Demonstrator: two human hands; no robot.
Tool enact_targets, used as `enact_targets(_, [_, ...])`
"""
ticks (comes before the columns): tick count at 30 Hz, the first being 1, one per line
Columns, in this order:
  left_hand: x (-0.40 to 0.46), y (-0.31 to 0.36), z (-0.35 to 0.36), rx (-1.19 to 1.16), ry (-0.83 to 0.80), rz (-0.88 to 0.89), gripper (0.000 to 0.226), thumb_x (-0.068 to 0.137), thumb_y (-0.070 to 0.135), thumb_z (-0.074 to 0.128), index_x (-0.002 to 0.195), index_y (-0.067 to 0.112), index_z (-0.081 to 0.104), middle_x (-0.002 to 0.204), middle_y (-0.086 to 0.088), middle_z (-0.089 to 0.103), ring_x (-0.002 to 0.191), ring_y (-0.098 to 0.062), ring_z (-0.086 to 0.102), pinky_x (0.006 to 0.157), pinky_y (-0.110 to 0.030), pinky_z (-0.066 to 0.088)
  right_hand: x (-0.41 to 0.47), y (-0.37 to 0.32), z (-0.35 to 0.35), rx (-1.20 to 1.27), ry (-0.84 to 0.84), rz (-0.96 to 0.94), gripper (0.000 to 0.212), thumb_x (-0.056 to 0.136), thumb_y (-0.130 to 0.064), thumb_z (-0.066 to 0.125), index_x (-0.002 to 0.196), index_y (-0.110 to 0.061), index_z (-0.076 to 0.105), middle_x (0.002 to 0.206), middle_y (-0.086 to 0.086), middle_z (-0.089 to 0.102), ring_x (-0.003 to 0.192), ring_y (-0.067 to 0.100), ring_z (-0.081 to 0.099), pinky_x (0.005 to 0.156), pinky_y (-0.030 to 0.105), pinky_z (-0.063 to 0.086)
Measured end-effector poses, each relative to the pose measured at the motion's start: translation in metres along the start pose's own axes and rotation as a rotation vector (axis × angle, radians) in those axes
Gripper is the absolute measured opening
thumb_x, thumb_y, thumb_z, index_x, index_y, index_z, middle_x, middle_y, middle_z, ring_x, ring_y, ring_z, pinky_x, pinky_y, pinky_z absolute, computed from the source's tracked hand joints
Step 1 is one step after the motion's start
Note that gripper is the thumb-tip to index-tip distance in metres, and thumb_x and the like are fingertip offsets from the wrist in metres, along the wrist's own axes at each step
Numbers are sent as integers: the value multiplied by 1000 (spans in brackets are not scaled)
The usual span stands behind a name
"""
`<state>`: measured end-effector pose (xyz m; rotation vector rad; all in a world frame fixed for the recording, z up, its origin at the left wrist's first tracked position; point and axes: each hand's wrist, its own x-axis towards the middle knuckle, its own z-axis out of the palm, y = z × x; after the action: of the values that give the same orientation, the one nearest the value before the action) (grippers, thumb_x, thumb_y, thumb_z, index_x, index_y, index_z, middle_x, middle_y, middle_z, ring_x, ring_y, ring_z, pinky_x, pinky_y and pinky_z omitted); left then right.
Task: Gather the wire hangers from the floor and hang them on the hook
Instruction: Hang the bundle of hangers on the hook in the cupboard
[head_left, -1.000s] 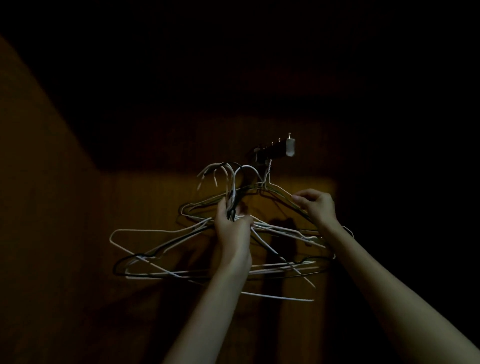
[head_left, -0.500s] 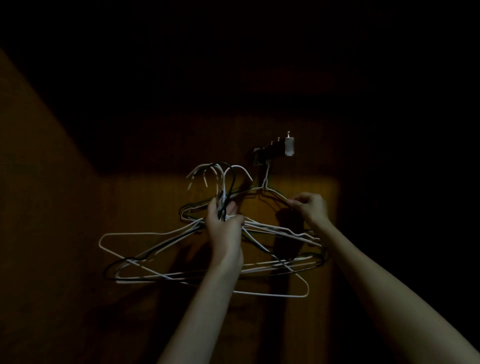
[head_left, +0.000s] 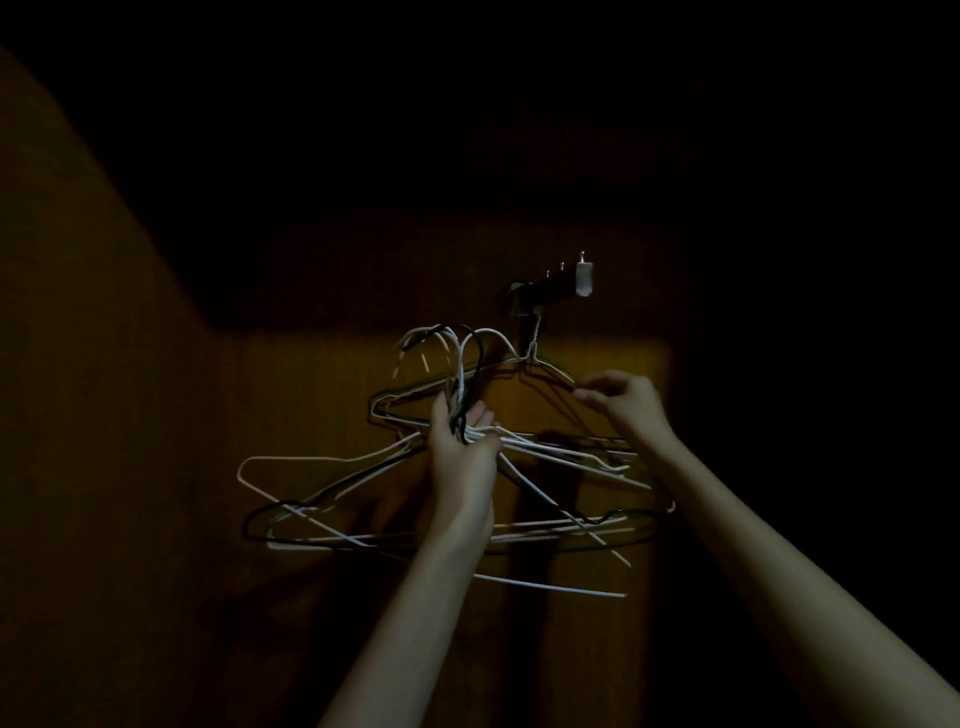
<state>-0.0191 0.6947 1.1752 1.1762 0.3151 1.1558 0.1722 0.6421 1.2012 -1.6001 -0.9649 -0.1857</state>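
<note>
Wire hangers (head_left: 524, 535), white and black mixed, sit bunched in your left hand (head_left: 462, 452), which grips them at the necks just below their curved tops; the triangular frames fan out left and right beneath your wrist. One further hanger (head_left: 532, 366) already hangs by its twisted neck from the hook (head_left: 550, 293), a dark bar projecting from the wall with a pale end cap and a row of small pegs along its top. The held bundle's curved tops stand just left of that hook and slightly below it, not over it. Your right hand (head_left: 631, 402) is raised beside the hung hanger's right shoulder, fingers loosely curled near the wire; whether they touch or pinch it cannot be determined. The wall (head_left: 597, 384) behind is brown, lit only in a patch around the hangers. A second brown wall (head_left: 93, 415) angles in at the left. Everything above the hook is in darkness.
</note>
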Motion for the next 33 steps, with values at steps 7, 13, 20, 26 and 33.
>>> enact_targets(7, [-17,-2,-7,-6,-11,-20,79,85,-22,42,149,18,19,137,-16,48,122,-22,52,96,-28,43,-67,-30,8,-36,-230,-58,18,85,-17,65,103,-15,65,98,-4,62,90,8,58,70,14,46])
enact_targets(13, [-34,-3,-10,-13,-29,-41,80,84,-23,42,149,18,19,138,-17,48,123,-23,51,97,-31,44,-102,-39,13,-32,-366,-32,9,90,-17,59,96,-15,65,80,-5,61,71,4,58,57,9,47])
enact_targets(20, [-51,-7,-16,-12,-63,-63,78,83,-24,42,147,17,24,136,-17,50,121,-24,53,95,-30,45,-121,-41,11,-38,-370,47,14,93,-16,54,80,-17,61,72,-1,56,65,7,53,58,17,45])
enact_targets(26, [-59,-9,-21,-71,-54,-100,74,82,-25,42,145,13,31,127,-15,55,116,-25,56,96,-31,44,-131,-46,6,-61,-290,35,18,95,-15,50,81,-21,58,78,-3,59,70,7,54,63,18,45])
enact_targets(33, [-71,-2,-20,-165,-74,-144,80,82,-29,37,148,13,22,137,-22,47,125,-31,49,103,-33,40,-136,-46,-4,-151,-235,15,16,94,-17,53,81,-18,62,77,-4,61,72,8,57,66,23,47])
